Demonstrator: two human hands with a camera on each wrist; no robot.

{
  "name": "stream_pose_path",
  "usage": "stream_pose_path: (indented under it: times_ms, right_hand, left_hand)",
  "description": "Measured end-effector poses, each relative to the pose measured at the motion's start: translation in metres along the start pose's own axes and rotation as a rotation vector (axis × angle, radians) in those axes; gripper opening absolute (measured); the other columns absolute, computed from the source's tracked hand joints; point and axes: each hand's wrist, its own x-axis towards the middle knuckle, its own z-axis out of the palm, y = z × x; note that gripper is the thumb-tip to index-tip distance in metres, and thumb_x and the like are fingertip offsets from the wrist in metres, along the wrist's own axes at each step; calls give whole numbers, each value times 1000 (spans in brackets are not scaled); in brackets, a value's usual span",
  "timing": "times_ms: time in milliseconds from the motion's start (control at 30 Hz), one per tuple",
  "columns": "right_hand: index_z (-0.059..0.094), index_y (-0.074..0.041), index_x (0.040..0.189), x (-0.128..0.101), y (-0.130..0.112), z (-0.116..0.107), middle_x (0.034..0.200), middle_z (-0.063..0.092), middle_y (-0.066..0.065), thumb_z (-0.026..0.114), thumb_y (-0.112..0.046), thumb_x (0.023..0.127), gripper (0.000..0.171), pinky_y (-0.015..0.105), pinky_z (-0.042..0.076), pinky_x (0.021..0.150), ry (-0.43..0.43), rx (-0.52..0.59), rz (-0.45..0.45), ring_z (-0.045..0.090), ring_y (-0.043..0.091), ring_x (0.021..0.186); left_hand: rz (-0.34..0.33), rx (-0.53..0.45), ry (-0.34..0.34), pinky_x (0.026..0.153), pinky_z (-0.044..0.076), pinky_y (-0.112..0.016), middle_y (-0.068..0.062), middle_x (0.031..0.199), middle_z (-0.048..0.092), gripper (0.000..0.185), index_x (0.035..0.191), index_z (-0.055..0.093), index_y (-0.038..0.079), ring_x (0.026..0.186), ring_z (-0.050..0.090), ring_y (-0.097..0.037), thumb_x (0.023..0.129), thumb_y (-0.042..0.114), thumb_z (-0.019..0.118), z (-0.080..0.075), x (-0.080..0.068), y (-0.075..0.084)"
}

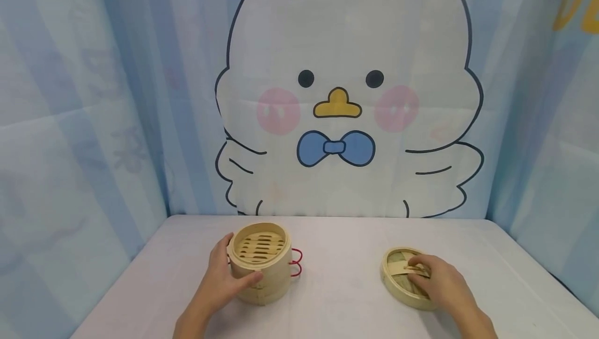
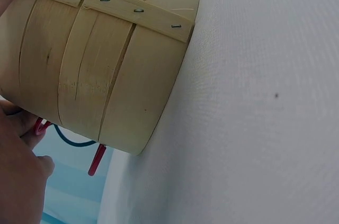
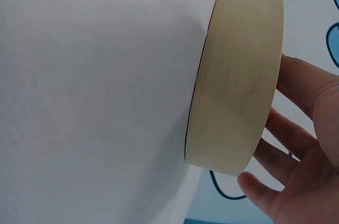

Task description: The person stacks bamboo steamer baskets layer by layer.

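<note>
A bamboo steamer (image 1: pixel 271 279) stands upright on the left of the table, its slatted inside showing at the top and red loops on its side. My left hand (image 1: pixel 220 279) grips it from the left, thumb across the front and fingers round the far side. In the left wrist view the steamer's wall (image 2: pixel 100 60) shows stapled strips and stacked bands. To the right, a round bamboo steamer lid (image 1: pixel 398 288) lies on the table. My right hand (image 1: pixel 442 282) pinches the strap handle on its top; the fingertips are partly hidden behind the lid's rim (image 3: pixel 235 75) in the right wrist view.
A white cloth covers the table (image 1: pixel 341 287), with a stretch of it between the steamer and the lid. Behind hangs a curtain (image 1: pixel 346 188) with a cartoon bird, and blue-striped cloth (image 1: pixel 61 146) closes off both sides.
</note>
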Motion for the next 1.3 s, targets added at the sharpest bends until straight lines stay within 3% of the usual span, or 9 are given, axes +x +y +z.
stream_pose_path:
  times_ms: [500, 1067, 1300]
  right_hand:
    - [73, -10, 99, 4, 3, -1, 113, 68, 22, 80, -21, 88, 17, 62, 47, 91, 32, -11, -40, 60, 48, 110]
    - [74, -9, 98, 3, 6, 2, 116, 65, 26, 81, -20, 86, 17, 65, 44, 96, 61, 42, -33, 55, 53, 116]
    - [74, -10, 97, -1, 4, -1, 113, 67, 22, 80, -17, 87, 14, 64, 45, 95, 116, 41, -90, 57, 50, 114]
  left_hand:
    - [-18, -7, -10, 112, 22, -67, -30, 159, 15, 122, 156, 12, -3, 146, 18, -49, 75, 51, 86, -1, 0, 1]
    - [-23, -14, -7, 110, 26, -68, -30, 159, 16, 122, 156, 12, -2, 144, 22, -50, 75, 51, 87, -1, -1, 1]
    - [-24, -13, -9, 111, 24, -69, -30, 159, 16, 122, 156, 12, -2, 145, 19, -50, 75, 51, 87, -1, -1, 1]
